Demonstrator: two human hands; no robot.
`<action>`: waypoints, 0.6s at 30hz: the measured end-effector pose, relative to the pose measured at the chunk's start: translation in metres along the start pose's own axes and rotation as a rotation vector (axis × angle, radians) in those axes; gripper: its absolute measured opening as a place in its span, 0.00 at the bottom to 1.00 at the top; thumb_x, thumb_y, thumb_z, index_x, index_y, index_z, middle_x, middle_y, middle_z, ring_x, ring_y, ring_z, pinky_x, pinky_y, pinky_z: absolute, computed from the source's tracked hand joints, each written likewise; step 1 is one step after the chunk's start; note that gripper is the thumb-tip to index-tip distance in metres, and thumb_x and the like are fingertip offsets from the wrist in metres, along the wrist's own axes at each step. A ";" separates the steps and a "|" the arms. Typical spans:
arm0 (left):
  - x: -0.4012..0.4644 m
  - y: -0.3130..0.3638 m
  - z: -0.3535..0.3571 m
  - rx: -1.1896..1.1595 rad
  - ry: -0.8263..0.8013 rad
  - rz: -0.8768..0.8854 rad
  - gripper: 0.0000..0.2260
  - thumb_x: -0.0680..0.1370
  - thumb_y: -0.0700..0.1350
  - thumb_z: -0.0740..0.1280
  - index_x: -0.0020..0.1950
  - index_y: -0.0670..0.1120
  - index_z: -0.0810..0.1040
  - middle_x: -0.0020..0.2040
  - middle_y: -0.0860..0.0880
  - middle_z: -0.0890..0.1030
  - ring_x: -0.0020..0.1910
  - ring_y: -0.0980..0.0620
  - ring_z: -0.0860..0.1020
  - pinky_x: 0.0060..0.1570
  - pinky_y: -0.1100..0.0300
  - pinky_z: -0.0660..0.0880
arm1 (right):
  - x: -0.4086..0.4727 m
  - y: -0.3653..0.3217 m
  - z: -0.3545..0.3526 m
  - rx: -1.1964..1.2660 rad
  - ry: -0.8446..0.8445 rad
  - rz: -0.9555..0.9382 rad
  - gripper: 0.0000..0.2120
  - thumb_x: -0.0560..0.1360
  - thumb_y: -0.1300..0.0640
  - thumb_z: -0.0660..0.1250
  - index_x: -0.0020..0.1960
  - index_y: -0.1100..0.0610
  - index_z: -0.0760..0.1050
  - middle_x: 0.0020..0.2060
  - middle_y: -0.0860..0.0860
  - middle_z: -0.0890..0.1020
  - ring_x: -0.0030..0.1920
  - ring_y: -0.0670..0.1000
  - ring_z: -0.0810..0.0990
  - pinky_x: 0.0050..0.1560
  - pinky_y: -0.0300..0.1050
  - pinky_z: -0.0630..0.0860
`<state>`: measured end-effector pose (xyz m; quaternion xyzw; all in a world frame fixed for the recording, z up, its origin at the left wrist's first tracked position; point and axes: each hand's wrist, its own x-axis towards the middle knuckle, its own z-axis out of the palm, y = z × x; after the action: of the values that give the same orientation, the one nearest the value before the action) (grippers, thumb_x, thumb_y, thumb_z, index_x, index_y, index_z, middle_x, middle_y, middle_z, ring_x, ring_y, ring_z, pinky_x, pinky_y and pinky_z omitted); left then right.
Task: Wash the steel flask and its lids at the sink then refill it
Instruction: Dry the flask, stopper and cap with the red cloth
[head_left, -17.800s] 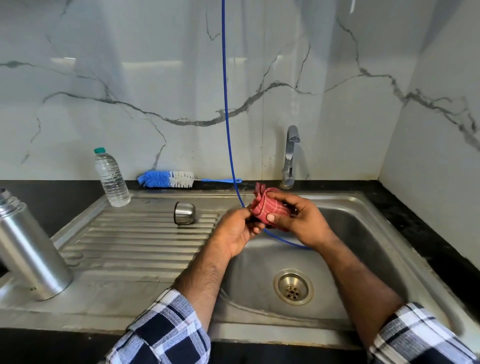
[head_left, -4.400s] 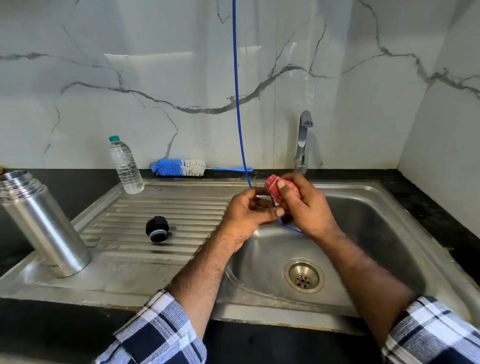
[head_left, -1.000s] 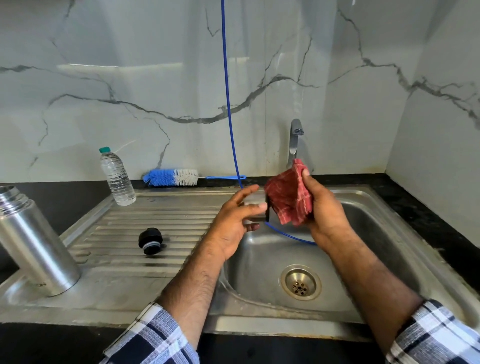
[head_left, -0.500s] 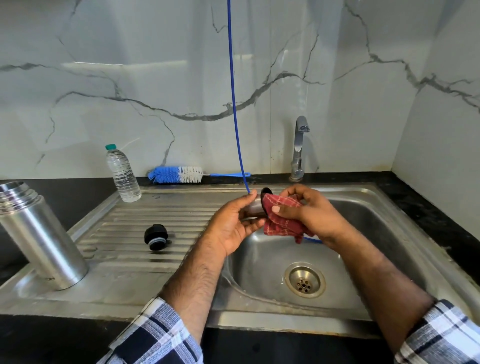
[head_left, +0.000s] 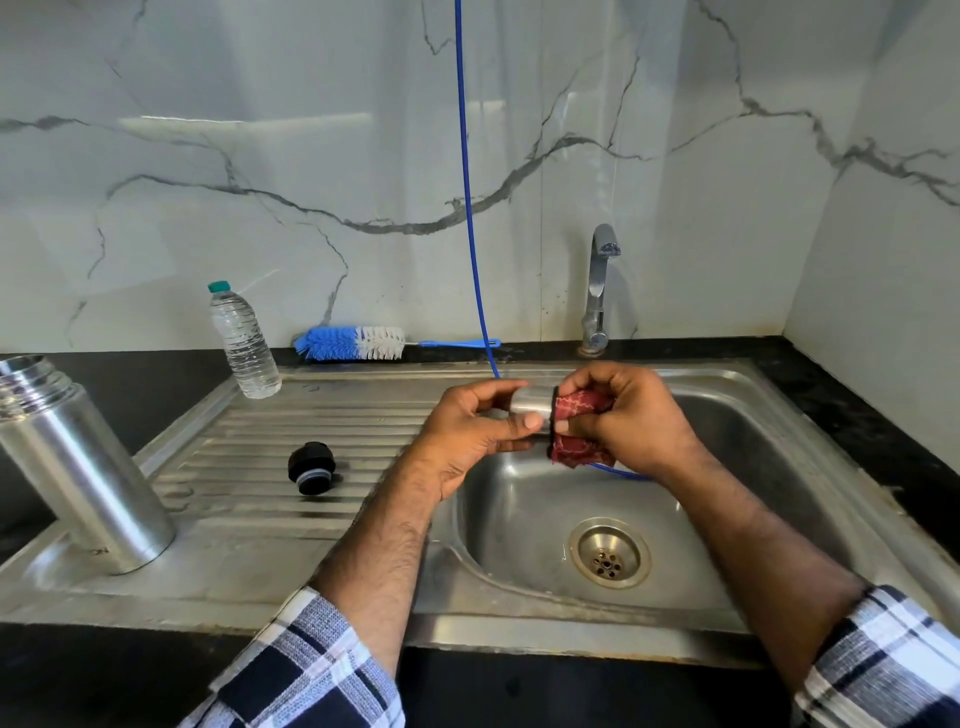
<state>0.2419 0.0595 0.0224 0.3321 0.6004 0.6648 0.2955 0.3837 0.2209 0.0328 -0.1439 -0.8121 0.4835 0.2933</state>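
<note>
Above the sink basin (head_left: 727, 467), my left hand (head_left: 467, 441) grips the steel cup lid (head_left: 532, 405) on its side, open end to the right. My right hand (head_left: 628, 421) pushes a red checked cloth (head_left: 576, 431) into the lid's mouth. The open steel flask (head_left: 78, 467) stands at the left end of the draining board. The black inner stopper (head_left: 310, 467) lies on the ribbed draining board (head_left: 311, 415). A clear water bottle (head_left: 243, 340) with a green cap stands at the board's back edge.
A blue and white bottle brush (head_left: 353, 343) lies on the black counter behind the board. The tap (head_left: 597, 291) stands behind the basin, with no water running. A blue cable (head_left: 467, 182) hangs down the marble wall into the basin. The drain (head_left: 609, 559) is in the basin floor.
A second ago my right hand held the cloth up, spread out and apart from the lid. Now the cloth is bunched and pressed into the lid's open end, with both hands close together.
</note>
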 end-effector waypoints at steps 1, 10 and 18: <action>-0.001 0.000 0.002 0.100 -0.010 0.066 0.25 0.69 0.33 0.80 0.65 0.46 0.84 0.61 0.43 0.85 0.56 0.49 0.86 0.50 0.61 0.83 | 0.001 0.001 -0.001 0.112 0.006 0.138 0.20 0.71 0.73 0.76 0.55 0.54 0.78 0.45 0.54 0.87 0.40 0.54 0.88 0.38 0.50 0.85; 0.001 -0.001 0.011 0.207 -0.005 0.230 0.29 0.66 0.31 0.83 0.63 0.51 0.85 0.58 0.48 0.88 0.56 0.48 0.87 0.59 0.51 0.84 | 0.004 0.001 -0.003 0.681 0.033 0.482 0.20 0.69 0.78 0.64 0.55 0.60 0.74 0.46 0.64 0.81 0.42 0.62 0.83 0.45 0.60 0.82; 0.002 -0.007 0.005 -0.189 0.040 -0.418 0.22 0.79 0.56 0.73 0.63 0.40 0.83 0.44 0.37 0.83 0.30 0.44 0.82 0.21 0.61 0.77 | -0.007 -0.003 0.019 -0.362 -0.055 -0.447 0.32 0.68 0.71 0.74 0.66 0.49 0.71 0.44 0.44 0.87 0.43 0.47 0.85 0.46 0.43 0.82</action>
<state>0.2440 0.0649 0.0161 0.1579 0.5971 0.6488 0.4445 0.3780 0.2026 0.0261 0.0019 -0.9044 0.2580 0.3398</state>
